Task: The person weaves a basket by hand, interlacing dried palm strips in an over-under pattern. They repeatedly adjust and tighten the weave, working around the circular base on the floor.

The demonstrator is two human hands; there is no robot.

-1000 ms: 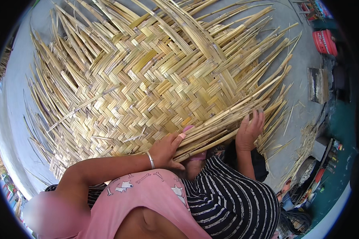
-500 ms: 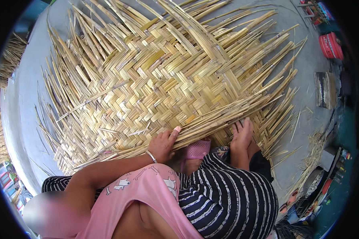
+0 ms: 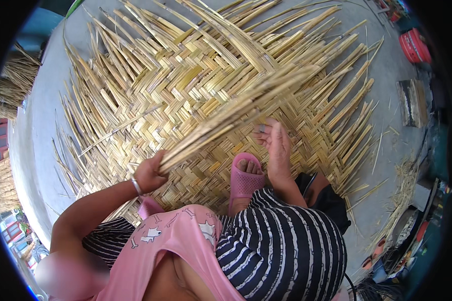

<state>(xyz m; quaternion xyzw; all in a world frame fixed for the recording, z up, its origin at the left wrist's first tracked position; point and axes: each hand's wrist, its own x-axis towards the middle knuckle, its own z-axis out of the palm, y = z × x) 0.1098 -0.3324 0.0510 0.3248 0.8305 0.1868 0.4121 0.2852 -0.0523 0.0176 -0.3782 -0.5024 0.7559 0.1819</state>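
The left hand (image 3: 149, 173) is clenched tight around the near end of a bundle of split cane strips (image 3: 236, 108), and the bundle rises from that fist up and away to the right, lifted clear above the woven mat (image 3: 150, 95). Over on the other side, the right hand (image 3: 275, 143) is spread open and flat, fingers loose, palm down just over the weave, holding nothing; the raised bundle crosses just beyond its fingertips.

Between the two hands sits a foot in a pink slipper (image 3: 245, 178), planted on the mat's near edge, close beside the right wrist. A second pink slipper (image 3: 149, 205) peeks out just under the left wrist, mostly hidden by the arm.

Beyond both hands the herringbone weave fans out, its loose strip ends bristling all round the rim. Past those ends lies grey concrete floor (image 3: 386, 65), open to the far right of the right hand, though stray slivers litter it. Further right still: a wooden block (image 3: 412, 103) and a red container (image 3: 416, 46). Far off the left hand's outer side, a heap of dry straw (image 3: 12, 88) crowds the edge.
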